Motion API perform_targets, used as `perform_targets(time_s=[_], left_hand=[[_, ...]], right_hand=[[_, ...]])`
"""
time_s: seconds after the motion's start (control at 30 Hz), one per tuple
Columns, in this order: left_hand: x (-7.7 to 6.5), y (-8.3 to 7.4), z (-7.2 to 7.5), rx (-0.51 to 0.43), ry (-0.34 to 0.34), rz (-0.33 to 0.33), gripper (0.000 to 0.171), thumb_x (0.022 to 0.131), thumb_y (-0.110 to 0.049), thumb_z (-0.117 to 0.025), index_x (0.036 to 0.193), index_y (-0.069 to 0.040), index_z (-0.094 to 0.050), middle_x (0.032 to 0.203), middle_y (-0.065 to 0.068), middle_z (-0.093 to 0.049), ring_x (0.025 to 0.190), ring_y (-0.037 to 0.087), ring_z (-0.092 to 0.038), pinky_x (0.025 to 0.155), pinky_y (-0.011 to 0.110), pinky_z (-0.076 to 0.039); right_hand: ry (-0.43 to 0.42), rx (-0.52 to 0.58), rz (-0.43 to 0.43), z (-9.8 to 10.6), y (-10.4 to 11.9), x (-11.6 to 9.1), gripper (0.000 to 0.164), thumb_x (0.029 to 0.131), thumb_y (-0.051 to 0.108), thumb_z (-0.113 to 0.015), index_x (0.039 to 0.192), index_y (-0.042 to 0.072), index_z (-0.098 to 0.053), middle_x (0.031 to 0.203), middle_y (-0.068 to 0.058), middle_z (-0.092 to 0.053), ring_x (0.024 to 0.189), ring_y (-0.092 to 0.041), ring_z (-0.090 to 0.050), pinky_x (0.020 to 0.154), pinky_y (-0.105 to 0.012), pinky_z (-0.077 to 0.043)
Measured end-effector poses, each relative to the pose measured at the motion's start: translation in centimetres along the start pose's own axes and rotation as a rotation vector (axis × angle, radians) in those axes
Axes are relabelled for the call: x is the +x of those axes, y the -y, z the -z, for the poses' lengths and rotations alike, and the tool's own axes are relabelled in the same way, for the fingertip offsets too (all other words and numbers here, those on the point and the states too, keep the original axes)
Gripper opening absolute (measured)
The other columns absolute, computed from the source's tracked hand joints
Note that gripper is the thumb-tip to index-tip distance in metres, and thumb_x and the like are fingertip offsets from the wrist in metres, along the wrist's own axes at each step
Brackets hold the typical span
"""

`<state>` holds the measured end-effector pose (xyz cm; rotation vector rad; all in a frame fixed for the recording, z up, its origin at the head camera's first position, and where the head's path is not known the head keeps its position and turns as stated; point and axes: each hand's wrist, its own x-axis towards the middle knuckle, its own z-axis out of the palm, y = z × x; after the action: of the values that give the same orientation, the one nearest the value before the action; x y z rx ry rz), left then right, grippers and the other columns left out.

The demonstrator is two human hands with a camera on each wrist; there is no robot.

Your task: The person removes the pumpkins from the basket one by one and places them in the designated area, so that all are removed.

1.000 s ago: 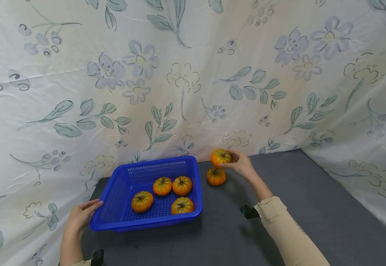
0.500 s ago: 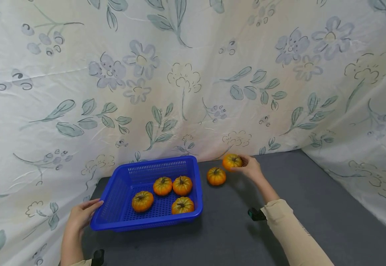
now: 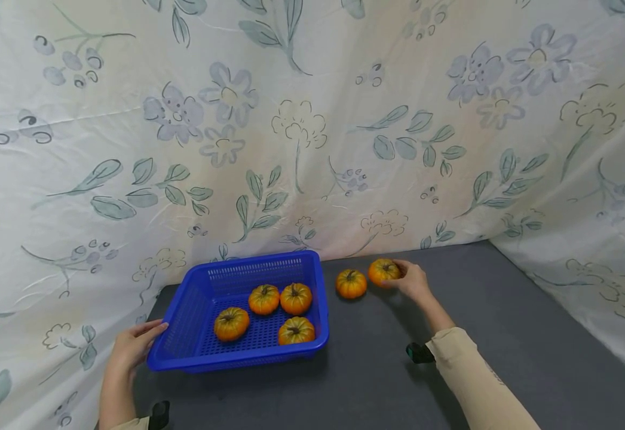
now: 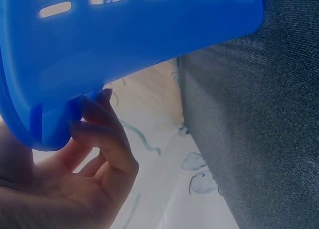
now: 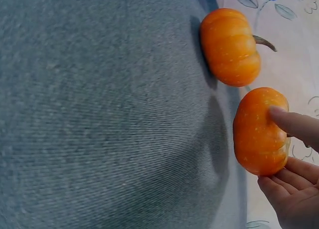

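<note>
While left grip (image 3: 131, 347) pinches basket (image 3: 237, 362), wide right grip (image 3: 413, 280) holds pumpkin (image 3: 383, 272).

On the worktop (image 3: 361, 370), the basket (image 3: 237, 361) stood at the left edge, the left hand (image 3: 131, 348) at its left rim. Four pumpkins (image 3: 231, 324) (two side by side) lay inside. Right of the basket, near the rear edge, came a fifth pumpkin (image 3: 351, 283), then a sixth pumpkin (image 3: 382, 273) in the right hand (image 3: 413, 281).

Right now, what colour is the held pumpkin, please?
The held pumpkin is mostly orange, clearest in the right wrist view.

Floral cloth (image 3: 312, 179) screens a dark tabletop (image 3: 368, 370); room type unclear.
</note>
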<state>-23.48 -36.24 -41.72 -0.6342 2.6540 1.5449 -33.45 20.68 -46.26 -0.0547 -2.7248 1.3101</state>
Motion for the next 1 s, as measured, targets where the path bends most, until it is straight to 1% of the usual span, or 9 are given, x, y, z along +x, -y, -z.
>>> perform_targets(time_s=[0.13, 0.2, 0.3, 0.4, 0.5, 0.6, 0.7, 0.87, 1.0], left_hand=[[0.0, 0.0, 0.0, -0.005, -0.002, 0.003, 0.072, 0.093, -0.039, -0.063, 0.140, 0.012, -0.042, 0.134, 0.035, -0.051, 0.078, 0.006, -0.064, 0.071, 0.034, -0.058], [0.0, 0.1, 0.1, -0.011, 0.002, -0.003, 0.072, 0.093, -0.038, -0.064, 0.140, 0.012, -0.042, 0.123, 0.033, -0.059, 0.077, 0.006, -0.064, 0.070, 0.032, -0.058], [0.0, 0.1, 0.1, -0.026, 0.012, -0.013, 0.071, 0.093, -0.035, -0.064, 0.140, 0.013, -0.041, 0.099, 0.015, -0.071, 0.074, 0.004, -0.064, 0.068, 0.029, -0.057], [0.0, 0.1, 0.2, -0.033, 0.017, -0.017, 0.070, 0.092, -0.033, -0.064, 0.140, 0.013, -0.041, 0.090, -0.002, -0.070, 0.073, 0.003, -0.065, 0.067, 0.028, -0.056], [0.1, 0.0, 0.2, -0.025, 0.013, -0.017, 0.071, 0.092, -0.035, -0.064, 0.139, 0.013, -0.042, 0.094, 0.006, -0.072, 0.074, 0.004, -0.065, 0.067, 0.029, -0.056], [0.0, 0.0, 0.2, -0.012, 0.007, -0.016, 0.071, 0.092, -0.036, -0.064, 0.139, 0.012, -0.043, 0.108, 0.022, -0.069, 0.076, 0.006, -0.065, 0.069, 0.032, -0.057], [0.0, 0.0, 0.1, -0.005, 0.005, -0.018, 0.071, 0.092, -0.037, -0.064, 0.139, 0.012, -0.043, 0.117, 0.027, -0.066, 0.078, 0.007, -0.066, 0.071, 0.034, -0.058], [-0.2, 0.0, 0.2, -0.010, 0.007, -0.026, 0.070, 0.092, -0.035, -0.064, 0.139, 0.012, -0.043, 0.105, 0.018, -0.071, 0.077, 0.006, -0.066, 0.071, 0.033, -0.057], [-0.2, 0.1, 0.3, -0.018, 0.009, -0.025, 0.070, 0.092, -0.035, -0.064, 0.139, 0.013, -0.043, 0.099, 0.009, -0.072, 0.076, 0.005, -0.065, 0.069, 0.030, -0.057]], right_hand=[[-0.004, -0.024, 0.004, -0.3, -0.4, -0.1, 0.068, 0.083, 0.015, -0.077, 0.140, -0.006, -0.047, 0.139, -0.031, -0.050, 0.127, -0.047, -0.048, 0.106, -0.056, -0.041], [-0.001, -0.035, 0.005, -0.4, -0.4, -0.2, 0.067, 0.082, 0.014, -0.077, 0.139, -0.006, -0.047, 0.139, -0.031, -0.050, 0.127, -0.047, -0.047, 0.106, -0.056, -0.041], [-0.006, -0.054, 0.004, -0.3, -0.5, -0.4, 0.068, 0.081, 0.013, -0.078, 0.138, -0.007, -0.047, 0.138, -0.032, -0.050, 0.127, -0.048, -0.046, 0.106, -0.058, -0.040], [-0.010, -0.071, 0.014, -0.3, -0.5, -0.5, 0.069, 0.079, 0.013, -0.079, 0.137, -0.009, -0.048, 0.137, -0.033, -0.050, 0.125, -0.049, -0.047, 0.105, -0.058, -0.039], [-0.012, -0.074, 0.018, -0.3, -0.8, -0.5, 0.069, 0.079, 0.013, -0.079, 0.137, -0.009, -0.048, 0.136, -0.033, -0.051, 0.124, -0.049, -0.048, 0.104, -0.058, -0.040], [-0.014, -0.079, 0.019, -0.4, -1.0, -0.4, 0.070, 0.078, 0.013, -0.080, 0.137, -0.008, -0.049, 0.135, -0.034, -0.051, 0.123, -0.050, -0.048, 0.103, -0.059, -0.040], [-0.006, -0.067, 0.005, -0.3, -1.1, -0.3, 0.071, 0.079, 0.013, -0.079, 0.138, -0.008, -0.047, 0.137, -0.034, -0.049, 0.125, -0.050, -0.046, 0.104, -0.059, -0.039], [-0.004, -0.035, -0.046, 0.0, -0.6, -0.2, 0.074, 0.083, 0.016, -0.076, 0.144, -0.006, -0.040, 0.146, -0.031, -0.041, 0.133, -0.049, -0.039, 0.108, -0.059, -0.037], [-0.017, -0.022, -0.045, 0.3, 0.4, -0.3, 0.077, 0.086, 0.022, -0.075, 0.147, -0.005, -0.037, 0.149, -0.030, -0.038, 0.136, -0.048, -0.036, 0.109, -0.058, -0.036]])
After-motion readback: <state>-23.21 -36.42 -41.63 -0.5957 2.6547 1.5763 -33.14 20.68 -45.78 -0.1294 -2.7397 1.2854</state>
